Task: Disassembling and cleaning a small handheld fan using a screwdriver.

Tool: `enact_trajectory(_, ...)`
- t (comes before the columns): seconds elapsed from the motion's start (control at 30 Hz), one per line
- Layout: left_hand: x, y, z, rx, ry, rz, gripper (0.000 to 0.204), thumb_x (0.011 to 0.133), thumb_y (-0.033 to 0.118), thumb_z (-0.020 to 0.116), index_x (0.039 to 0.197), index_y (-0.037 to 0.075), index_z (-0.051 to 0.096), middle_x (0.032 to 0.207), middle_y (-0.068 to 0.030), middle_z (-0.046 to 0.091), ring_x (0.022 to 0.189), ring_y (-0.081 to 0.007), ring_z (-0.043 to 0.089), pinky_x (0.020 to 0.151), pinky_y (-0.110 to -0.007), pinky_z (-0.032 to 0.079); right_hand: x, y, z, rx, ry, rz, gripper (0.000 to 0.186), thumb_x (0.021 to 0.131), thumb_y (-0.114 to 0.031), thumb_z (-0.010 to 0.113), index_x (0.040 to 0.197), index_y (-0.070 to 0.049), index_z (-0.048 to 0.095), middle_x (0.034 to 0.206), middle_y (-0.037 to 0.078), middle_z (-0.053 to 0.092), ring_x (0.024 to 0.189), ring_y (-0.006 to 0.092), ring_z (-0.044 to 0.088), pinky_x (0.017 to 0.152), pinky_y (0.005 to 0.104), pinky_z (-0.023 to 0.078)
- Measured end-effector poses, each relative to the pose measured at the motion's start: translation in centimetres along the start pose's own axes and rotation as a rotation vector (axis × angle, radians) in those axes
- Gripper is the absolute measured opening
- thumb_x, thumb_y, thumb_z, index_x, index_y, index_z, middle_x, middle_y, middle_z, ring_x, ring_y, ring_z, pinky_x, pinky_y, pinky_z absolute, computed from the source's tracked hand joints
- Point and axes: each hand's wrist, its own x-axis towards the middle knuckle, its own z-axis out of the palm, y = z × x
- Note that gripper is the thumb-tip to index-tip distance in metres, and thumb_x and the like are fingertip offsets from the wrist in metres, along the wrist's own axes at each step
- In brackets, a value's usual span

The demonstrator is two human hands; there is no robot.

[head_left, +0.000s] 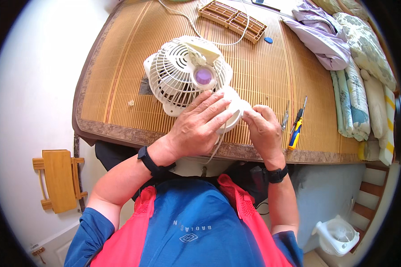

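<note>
A white electric fan [165, 82] with a slatted cage lies on the bamboo mat near the front edge. A round purple part [203, 76] shows at its back, beside the neck. My left hand [199, 129] lies over the neck and the white base [237, 111], fingers close together and gripping it. At the base's right edge, my right hand [265, 132] is closed in a pinch; what sits between its fingertips is hidden. A pale cord [217, 149] hangs below the base.
Right of my right hand lie a blue-yellow screwdriver [296, 133] and a slim metal tool [285, 118]. Farther back are a brown plastic rack [231, 21], a blue disc [268, 40] and a looping cord. Folded bedding [358, 98] lines the right; a wooden stool [59, 180] stands lower left.
</note>
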Motion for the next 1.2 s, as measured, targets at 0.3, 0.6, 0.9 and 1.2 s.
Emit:
enact_trajectory(0.3, -0.1, 0.2, -0.2, -0.010, -0.014, -0.014, 0.067, 0.082, 0.001, 0.066, 0.149, 0.004, 0.071, 0.161, -0.0196, 0.065, 0.160, -0.0388, 0.055, 0.139, -0.057, 0.030, 0.1, 0.7, 0.1, 0.085, -0.011, 0.014, 0.015, 0.092, -0.007, 0.089, 0.105, -0.007, 0.083, 0.104, 0.011, 0.078, 0.094, 0.0328, 0.077, 0.080, 0.0438, 0.062)
enact_trajectory(0.6, -0.2, 0.0, -0.1, -0.014, -0.008, -0.011, 0.066, 0.082, 0.001, 0.066, 0.148, 0.004, 0.071, 0.160, -0.0197, 0.066, 0.159, -0.0390, 0.055, 0.139, -0.057, 0.031, 0.3, -0.2, 1.3, -0.199, 0.012, -0.085, 0.009, 0.101, -0.009, 0.076, 0.107, -0.006, 0.070, 0.104, 0.012, 0.073, 0.089, 0.0324, 0.072, 0.078, 0.0462, 0.052)
enact_trajectory(0.9, -0.3, 0.2, -0.1, 0.022, 0.014, -0.017, 0.060, 0.082, 0.000, 0.068, 0.142, 0.005, 0.074, 0.156, -0.0188, 0.069, 0.155, -0.0387, 0.060, 0.137, -0.056, 0.036, -0.5, -0.3, 4.4, -0.041, 0.132, 0.300, 0.008, 0.112, -0.009, 0.066, 0.112, -0.001, 0.065, 0.103, 0.020, 0.068, 0.090, 0.0391, 0.070, 0.077, 0.0488, 0.055)
enact_trajectory(1.2, -0.5, 0.5, 0.0, 0.015, 0.040, -0.039, 0.055, 0.083, -0.001, 0.067, 0.137, 0.004, 0.074, 0.154, -0.0188, 0.070, 0.153, -0.0385, 0.061, 0.135, -0.056, 0.038, -0.4, 0.3, 5.0, 0.916, 0.371, 0.978, 0.016, 0.121, -0.014, 0.058, 0.116, -0.002, 0.069, 0.090, 0.001, 0.073, 0.074, 0.0069, 0.063, 0.067, 0.0255, 0.053)
